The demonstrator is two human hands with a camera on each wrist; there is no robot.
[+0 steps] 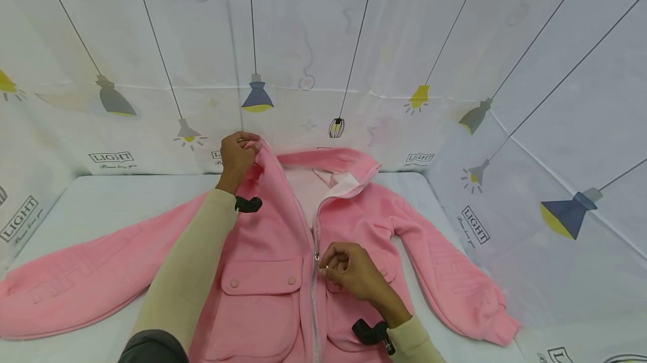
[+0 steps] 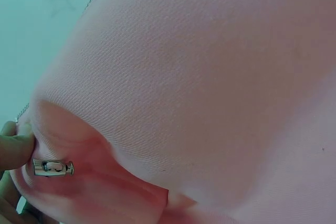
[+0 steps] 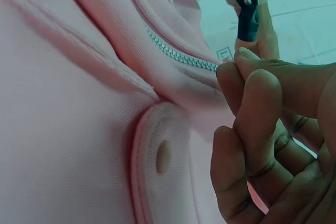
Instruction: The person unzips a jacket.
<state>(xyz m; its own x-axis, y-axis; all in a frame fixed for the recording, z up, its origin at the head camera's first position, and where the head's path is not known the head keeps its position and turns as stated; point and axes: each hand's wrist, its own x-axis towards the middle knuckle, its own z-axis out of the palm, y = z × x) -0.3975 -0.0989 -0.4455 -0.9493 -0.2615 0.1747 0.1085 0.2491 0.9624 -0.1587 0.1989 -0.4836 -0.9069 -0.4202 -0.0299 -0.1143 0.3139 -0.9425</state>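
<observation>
A pink jacket lies front up, its collar spread apart at the top. My left hand grips the collar edge on the left side and lifts it; in the left wrist view a metal cord stopper sits beside that thumb. Down the front runs a metal zipper, joined below its slider and parted above. Right at the slider, my right hand pinches the zipper pull with thumb and forefinger, the pull mostly hidden by them. Zipper teeth lead up to those fingertips in the right wrist view.
Both sleeves, left and right, spread outward over the white table. A buttoned pocket flap lies left of the zipper. White cloth printed with lamps hangs behind and to the sides.
</observation>
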